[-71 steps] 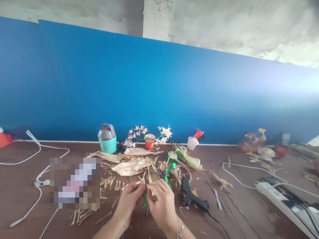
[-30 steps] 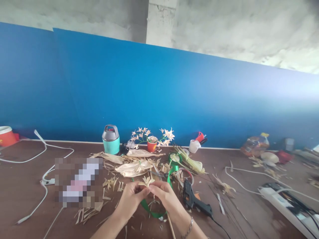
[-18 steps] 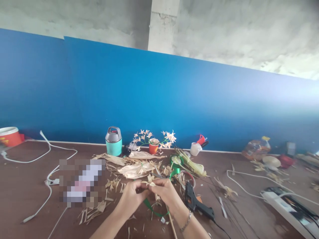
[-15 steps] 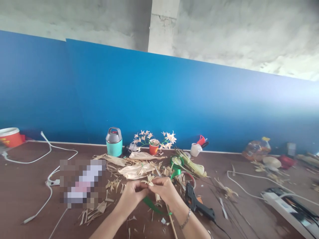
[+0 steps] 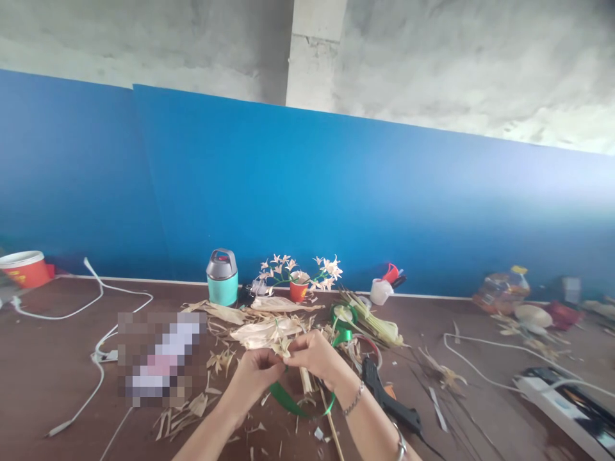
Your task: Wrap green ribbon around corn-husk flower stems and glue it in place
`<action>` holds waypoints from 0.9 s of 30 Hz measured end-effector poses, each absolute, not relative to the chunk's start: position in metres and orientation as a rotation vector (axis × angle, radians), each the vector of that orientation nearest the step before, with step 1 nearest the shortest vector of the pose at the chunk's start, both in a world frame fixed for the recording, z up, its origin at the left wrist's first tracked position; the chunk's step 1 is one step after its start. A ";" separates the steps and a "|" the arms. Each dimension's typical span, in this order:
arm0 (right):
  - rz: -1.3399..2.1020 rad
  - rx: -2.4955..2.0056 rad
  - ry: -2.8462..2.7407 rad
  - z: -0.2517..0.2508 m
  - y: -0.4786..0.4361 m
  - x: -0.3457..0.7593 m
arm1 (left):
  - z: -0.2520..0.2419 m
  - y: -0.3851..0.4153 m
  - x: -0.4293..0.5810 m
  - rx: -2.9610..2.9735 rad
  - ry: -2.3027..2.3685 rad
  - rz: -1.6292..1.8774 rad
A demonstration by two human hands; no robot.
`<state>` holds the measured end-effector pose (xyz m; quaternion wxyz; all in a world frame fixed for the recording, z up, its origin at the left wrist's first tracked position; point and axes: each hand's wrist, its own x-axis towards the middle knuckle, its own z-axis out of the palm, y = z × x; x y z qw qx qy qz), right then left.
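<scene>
Pinching a flower (image 5: pixel 281 346), left fingers (image 5: pixel 271 371) and right fingers (image 5: pixel 295 361) are closed; yellow marks (image 5: pixel 16 277) on a red tub (image 5: pixel 39 273) seem illegible.

The flower (image 5: pixel 282 346) is cream, the ribbon (image 5: pixel 287 401) green, the glue gun (image 5: pixel 391 404) black, the flask (image 5: pixel 223 289) turquoise and grey, the table (image 5: pixel 50 362) brown, the partition (image 5: pixel 288 186) blue.

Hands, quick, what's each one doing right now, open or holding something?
Left hand: closed, holding the flower near its base.
Right hand: closed, fingertips at the flower's base; whether they grip it can't be told.
</scene>
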<state>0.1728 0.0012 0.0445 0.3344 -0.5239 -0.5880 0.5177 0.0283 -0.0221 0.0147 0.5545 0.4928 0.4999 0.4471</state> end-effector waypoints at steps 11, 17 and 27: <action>1.109 -1.393 -1.904 0.033 0.007 0.173 | 0.006 -0.018 0.024 1.144 1.205 1.018; 0.946 -1.444 -1.973 0.032 0.019 0.194 | 0.016 -0.018 0.014 0.965 1.122 0.963; 0.696 -1.562 -1.732 0.054 0.031 0.250 | 0.017 -0.029 -0.004 0.921 0.897 0.976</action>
